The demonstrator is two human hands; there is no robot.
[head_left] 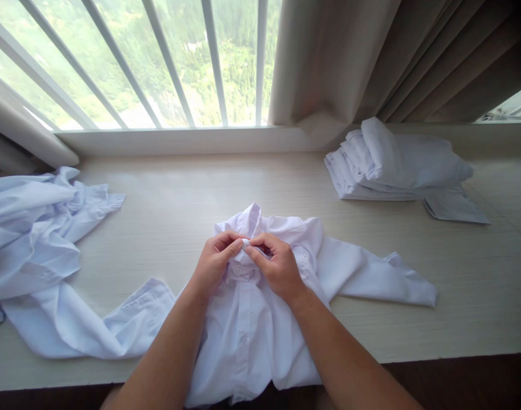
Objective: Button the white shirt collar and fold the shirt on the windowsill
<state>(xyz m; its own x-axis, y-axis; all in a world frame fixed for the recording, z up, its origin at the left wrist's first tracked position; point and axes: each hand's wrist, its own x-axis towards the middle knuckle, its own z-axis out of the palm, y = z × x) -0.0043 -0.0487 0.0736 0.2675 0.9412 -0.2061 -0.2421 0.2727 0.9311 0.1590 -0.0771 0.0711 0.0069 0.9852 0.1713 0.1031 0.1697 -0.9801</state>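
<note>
A white button-up shirt (251,330) lies front up on the pale wooden counter (179,205), its sleeves spread to both sides. My left hand (215,262) and my right hand (277,265) meet at the shirt's collar. The fingertips of both pinch the fabric just below the collar, at the top of the button placket. The collar stands up behind my fingers.
A heap of crumpled white shirts (33,228) lies at the left. A stack of folded white shirts (392,165) sits at the back right by a beige curtain (371,57). A barred window (158,62) runs along the back.
</note>
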